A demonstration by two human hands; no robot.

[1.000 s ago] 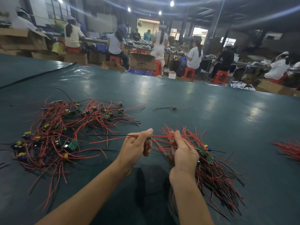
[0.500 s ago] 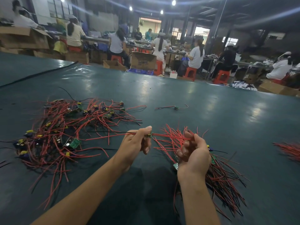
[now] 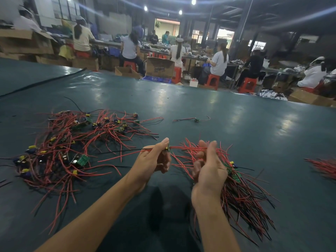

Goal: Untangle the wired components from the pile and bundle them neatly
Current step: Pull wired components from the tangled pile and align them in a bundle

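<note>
A tangled pile (image 3: 72, 142) of red and black wires with small green boards and yellow parts lies on the dark green table (image 3: 218, 113) at the left. My left hand (image 3: 154, 160) pinches one wired component (image 3: 167, 148) whose red and black leads stretch out to the left. My right hand (image 3: 209, 166) is loosely curled around the upper part of a gathered bundle (image 3: 241, 199) of red and black wires, which trails down to the right. The two hands are a little apart.
One loose wired component (image 3: 196, 120) lies further back on the table. Another heap of red wires (image 3: 325, 168) sits at the right edge. Beyond the table, seated people work among cardboard boxes (image 3: 159, 67) and red stools.
My right hand slid right and turned palm up, its fingers loosening around the bundle. My left hand kept its pinch on the component and hardly moved.
</note>
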